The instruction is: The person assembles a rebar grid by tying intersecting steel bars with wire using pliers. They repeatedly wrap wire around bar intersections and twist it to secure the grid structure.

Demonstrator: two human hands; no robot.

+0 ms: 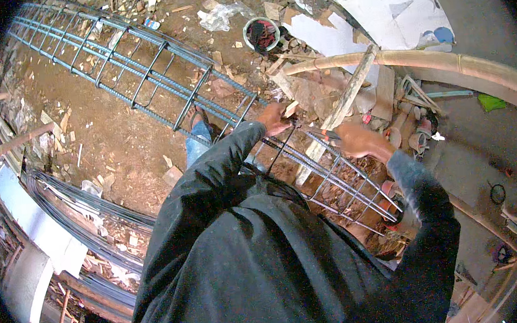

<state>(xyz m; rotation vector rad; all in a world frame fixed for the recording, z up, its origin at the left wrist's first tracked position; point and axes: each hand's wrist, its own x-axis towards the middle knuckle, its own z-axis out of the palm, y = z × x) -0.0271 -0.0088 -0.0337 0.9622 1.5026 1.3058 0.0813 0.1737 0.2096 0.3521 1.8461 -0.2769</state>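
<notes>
In the head view, my right hand (358,140) wraps firmly around an orange-handled tool (329,135), its far end directed toward the bars beside my other hand. The steel rebar cage (194,98) stretches diagonally before me, upper left to lower right. My left hand (276,119) curls at the bars; whether its fingers pinch wire or steel, I cannot tell. Good work here, I judge, means holding the dark stirrup (281,150) snug to the long bars, angling the tool squarely and keeping left fingertips clear.
</notes>
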